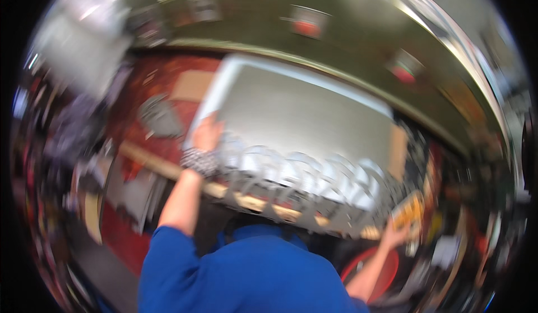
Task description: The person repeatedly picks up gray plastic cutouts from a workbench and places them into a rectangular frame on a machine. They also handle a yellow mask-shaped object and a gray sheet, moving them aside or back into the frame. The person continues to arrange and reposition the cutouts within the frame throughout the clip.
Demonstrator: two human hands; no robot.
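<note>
A large grey sheet with a pale border lies on the bench ahead of me. A blurred row of grey metal pieces with rounded cutouts runs along its near side. My left hand, with a patterned grey band at the wrist, is at the sheet's left edge, touching it. Motion smears its fingers, and I cannot tell how tightly they close. By the right end of the cutout row, my right hand is closed against a yellow-orange ridged thing, whose kind is blurred.
Left of the sheet, a grey part and a brown flat piece lie on the red bench top. A red round tub stands below my right forearm. A dark green panel with red-marked pieces spans the far side.
</note>
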